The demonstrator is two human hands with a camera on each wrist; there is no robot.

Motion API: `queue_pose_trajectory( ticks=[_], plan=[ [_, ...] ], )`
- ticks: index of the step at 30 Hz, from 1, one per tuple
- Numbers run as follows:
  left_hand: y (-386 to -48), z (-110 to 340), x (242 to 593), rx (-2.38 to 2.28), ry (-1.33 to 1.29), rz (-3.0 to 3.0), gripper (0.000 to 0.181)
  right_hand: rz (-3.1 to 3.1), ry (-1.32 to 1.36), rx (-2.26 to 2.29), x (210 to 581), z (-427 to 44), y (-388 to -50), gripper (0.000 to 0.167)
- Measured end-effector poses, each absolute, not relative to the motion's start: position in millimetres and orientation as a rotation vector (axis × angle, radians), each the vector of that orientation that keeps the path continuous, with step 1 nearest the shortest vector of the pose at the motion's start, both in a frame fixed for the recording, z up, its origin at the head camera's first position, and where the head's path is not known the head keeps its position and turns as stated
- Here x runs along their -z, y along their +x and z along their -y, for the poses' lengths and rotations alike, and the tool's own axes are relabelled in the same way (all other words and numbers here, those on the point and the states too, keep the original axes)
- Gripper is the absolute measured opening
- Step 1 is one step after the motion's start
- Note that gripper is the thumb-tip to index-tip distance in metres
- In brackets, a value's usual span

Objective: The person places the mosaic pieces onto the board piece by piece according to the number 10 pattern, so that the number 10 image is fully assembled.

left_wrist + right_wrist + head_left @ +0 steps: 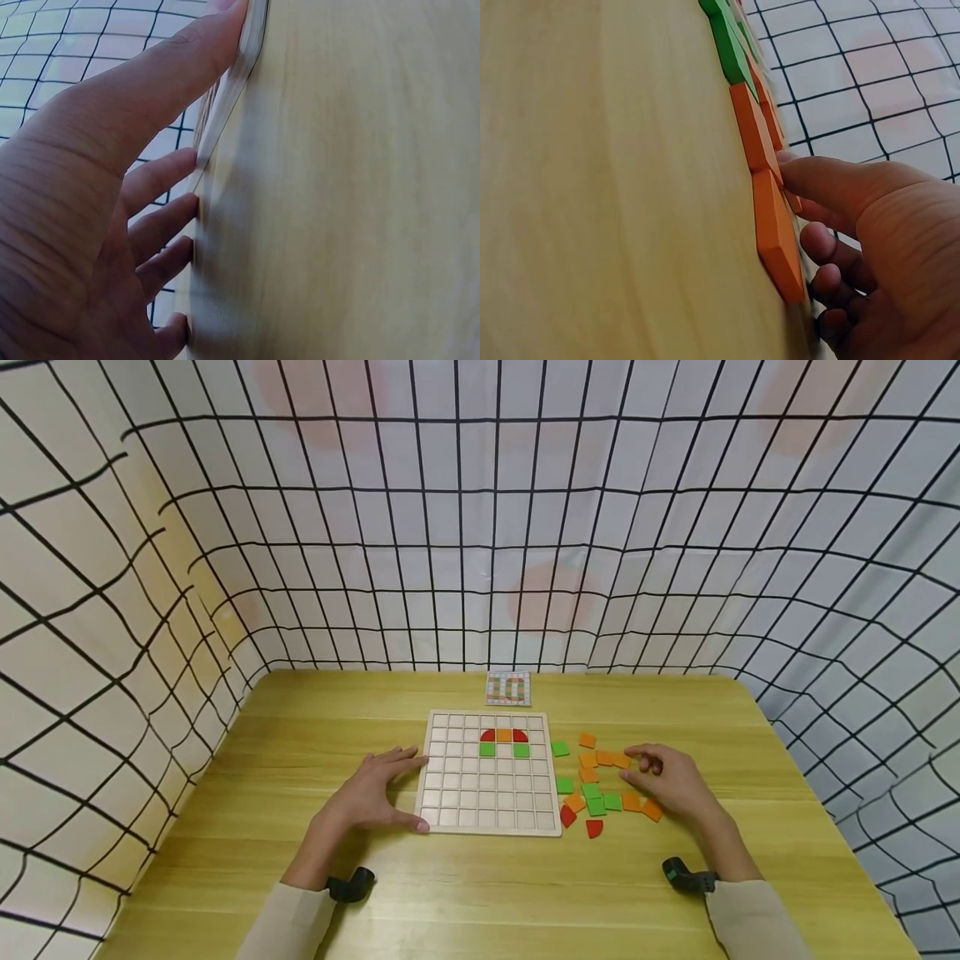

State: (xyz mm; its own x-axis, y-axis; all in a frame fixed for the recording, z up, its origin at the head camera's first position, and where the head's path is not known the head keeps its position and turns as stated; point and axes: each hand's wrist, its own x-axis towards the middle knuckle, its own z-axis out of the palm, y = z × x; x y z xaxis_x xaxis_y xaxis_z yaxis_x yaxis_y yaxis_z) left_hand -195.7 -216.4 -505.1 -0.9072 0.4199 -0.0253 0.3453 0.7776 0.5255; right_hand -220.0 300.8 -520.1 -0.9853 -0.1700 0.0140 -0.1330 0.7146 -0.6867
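- Your pale left sleeve (288,922) and right sleeve (757,920) are nearest, cut off by the frame's bottom edge.
- Small printed card (508,688), upper middle of the bench (465,893): you can see a coloured grid, but its finer print is too small to read.
- Gridded board (480,789), centre: it holds two red quarter-rounds with an orange square between them, and a green square below each red piece.
- Your left hand (367,793) is spread, thumb and fingers apart, touching the board's left edge; the left wrist view cuts off the thumb tip at the top.
- Your right hand (671,781), right of centre, has its index fingertip at an orange tile (622,761); you cannot tell whether it is pinched.
- Loose orange, green and red tiles lie right of the board; the right wrist view shows some edge-on, the farthest hard to make out.
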Motion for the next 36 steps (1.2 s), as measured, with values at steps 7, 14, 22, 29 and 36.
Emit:
queue_pose_trajectory(
  ticks=[7, 14, 22, 29, 36],
  plan=[
    [-195.1, 218.1, 506.1, -0.789, 0.610, -2.830, 0.110, -2.918, -0.246, 1.112, 521.6, -298.4, -219.5, 0.035],
    [-193.9, 218.9, 505.9, -0.793, 0.595, -2.824, 0.111, -2.927, -0.272, 1.110, 520.8, -297.0, -221.1, 0.034],
    [-195.0, 217.4, 505.2, -0.790, 0.615, -2.825, 0.111, -2.931, -0.269, 1.131, 514.9, -293.0, -222.1, 0.039],
    [-195.5, 216.4, 502.6, -0.780, 0.607, -2.825, 0.111, -2.910, -0.317, 1.126, 508.9, -276.3, -225.2, 0.040],
    [-195.8, 216.7, 504.9, -0.757, 0.604, -2.822, 0.112, -2.908, -0.380, 1.146, 506.2, -253.0, -228.3, 0.037]
  ],
)
